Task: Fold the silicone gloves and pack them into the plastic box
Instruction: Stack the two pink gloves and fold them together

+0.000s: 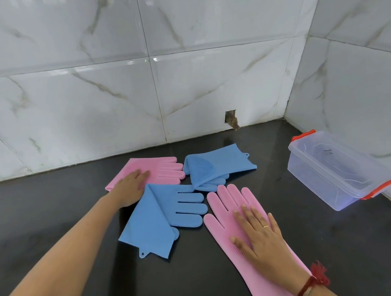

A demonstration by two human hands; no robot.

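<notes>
Several silicone gloves lie on a black counter [52,209]. My left hand [130,187] rests flat on the far pink glove [165,168]. My right hand [257,235] lies flat, fingers spread, on the near pink glove [221,207], which stretches toward me with its bristled palm up. Between them a blue glove [156,220] lies with its cuff folded over. Another blue glove [218,167] lies crumpled farther back. The clear plastic box [335,170] with red latches stands open at the right, with no lid on it.
White marble-look tiled walls [184,89] border the counter at the back and right. A small broken hole [231,119] shows low in the back wall. The box sits close to the right wall.
</notes>
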